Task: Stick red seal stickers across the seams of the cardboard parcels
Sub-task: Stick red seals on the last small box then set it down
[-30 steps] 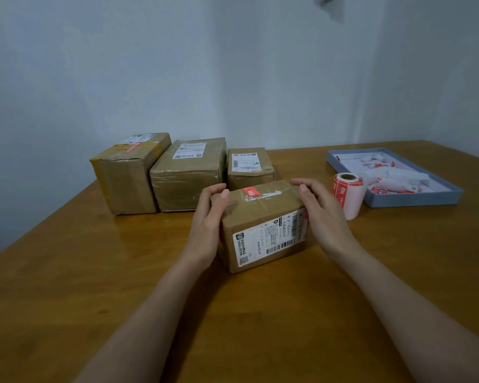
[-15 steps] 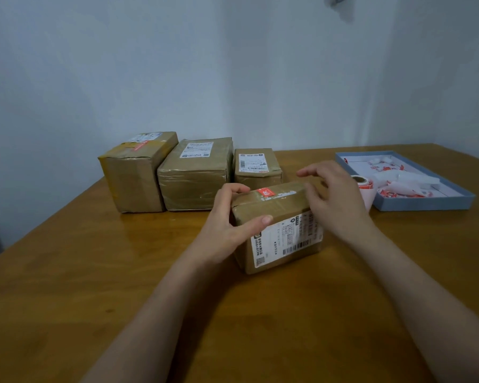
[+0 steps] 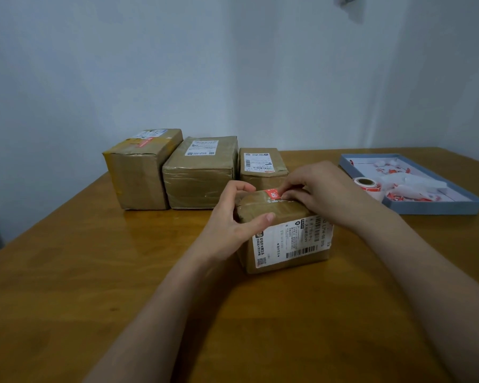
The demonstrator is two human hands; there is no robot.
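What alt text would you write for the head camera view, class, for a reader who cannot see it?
A person's right hand presses a red seal sticker onto the top of a small cardboard parcel while the left hand grips its left end. Three more parcels stand in a row behind on the wooden table; a sticker roll and a blue tray sit to the right.

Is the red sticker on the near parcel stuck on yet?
Partly on: red sticker lies on the near parcel top; right hand fingers cover its end.

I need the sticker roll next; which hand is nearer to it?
Right. The right hand is just beside the sticker roll; the left hand is across the parcel.
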